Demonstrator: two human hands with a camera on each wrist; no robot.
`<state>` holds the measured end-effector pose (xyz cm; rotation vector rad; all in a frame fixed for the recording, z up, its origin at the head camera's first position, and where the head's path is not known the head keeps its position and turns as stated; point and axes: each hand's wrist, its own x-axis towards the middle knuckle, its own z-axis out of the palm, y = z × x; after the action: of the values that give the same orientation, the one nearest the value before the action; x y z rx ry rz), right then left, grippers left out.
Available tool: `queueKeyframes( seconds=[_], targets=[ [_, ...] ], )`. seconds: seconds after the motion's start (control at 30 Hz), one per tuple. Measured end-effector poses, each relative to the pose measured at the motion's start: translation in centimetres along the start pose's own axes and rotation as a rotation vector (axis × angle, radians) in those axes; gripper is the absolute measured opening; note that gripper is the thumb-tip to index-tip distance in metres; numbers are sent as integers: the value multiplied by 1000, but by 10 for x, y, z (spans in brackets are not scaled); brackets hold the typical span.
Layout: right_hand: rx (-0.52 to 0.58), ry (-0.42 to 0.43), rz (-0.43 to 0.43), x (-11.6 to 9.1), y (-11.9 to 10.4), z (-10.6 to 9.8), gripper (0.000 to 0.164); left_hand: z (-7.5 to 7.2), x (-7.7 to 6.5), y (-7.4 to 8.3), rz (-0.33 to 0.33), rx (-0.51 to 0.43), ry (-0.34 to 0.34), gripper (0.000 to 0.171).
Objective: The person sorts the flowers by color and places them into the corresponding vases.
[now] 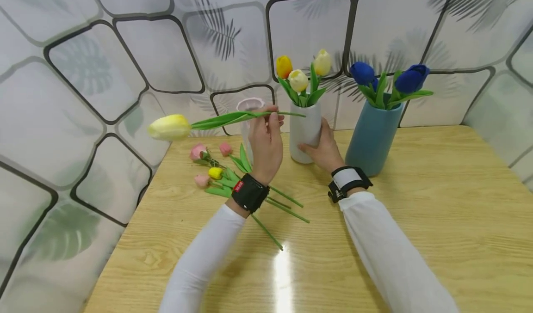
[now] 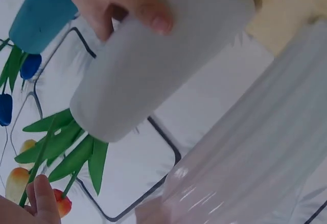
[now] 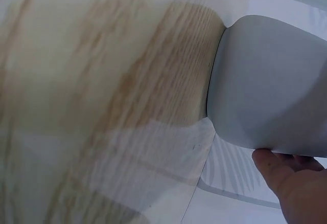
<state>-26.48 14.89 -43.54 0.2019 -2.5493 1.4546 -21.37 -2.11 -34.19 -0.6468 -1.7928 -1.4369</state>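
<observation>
My left hand (image 1: 267,149) pinches the green stem of a pale yellow tulip (image 1: 168,128). The flower lies sideways in the air, bloom to the left, and its stem end points right, in front of the white vase (image 1: 300,132). Low on that vase, my right hand (image 1: 325,152) grips its side. Several yellow and cream tulips (image 1: 298,80) stand in it. In the left wrist view the stem runs up from the left fingers (image 2: 46,196). The right wrist view shows the right thumb (image 3: 273,170) against the vase's smooth wall.
A blue vase (image 1: 372,137) with blue tulips (image 1: 410,79) stands to the right. Behind my left hand is a pale pink translucent vase (image 1: 250,103), partly hidden. Pink and yellow flowers (image 1: 215,173) lie on the wooden table (image 1: 437,211). A patterned backdrop (image 1: 233,31) rises behind.
</observation>
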Motion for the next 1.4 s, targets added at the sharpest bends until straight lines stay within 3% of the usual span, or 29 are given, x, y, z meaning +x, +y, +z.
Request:
queueKeyframes(
  seconds=[0.2, 0.37, 0.67, 0.9, 1.03, 1.2, 1.4],
  targets=[
    [0, -4, -16, 1, 1, 0, 100, 9, 32, 5, 47, 215, -90, 26],
    [-1, -5, -4, -2, -1, -2, 101, 17, 48, 7, 92, 361, -186, 24],
    [9, 5, -46, -4, -1, 2, 100, 22, 53, -2, 97, 418, -228, 19],
    [2, 6, -46, -4, 0, 1, 100, 29, 55, -3, 125, 616, -261, 26],
    [-32, 12, -72, -2, 5, 2, 100, 34, 55, -5, 96, 700, -316, 26],
    [-39, 23, -96, -2, 4, 2, 99, 38, 51, -9, -11, 714, -410, 27],
    [-46, 20, -79, -3, 2, 2, 98, 40, 50, -13, -88, 706, -427, 27]
  ],
)
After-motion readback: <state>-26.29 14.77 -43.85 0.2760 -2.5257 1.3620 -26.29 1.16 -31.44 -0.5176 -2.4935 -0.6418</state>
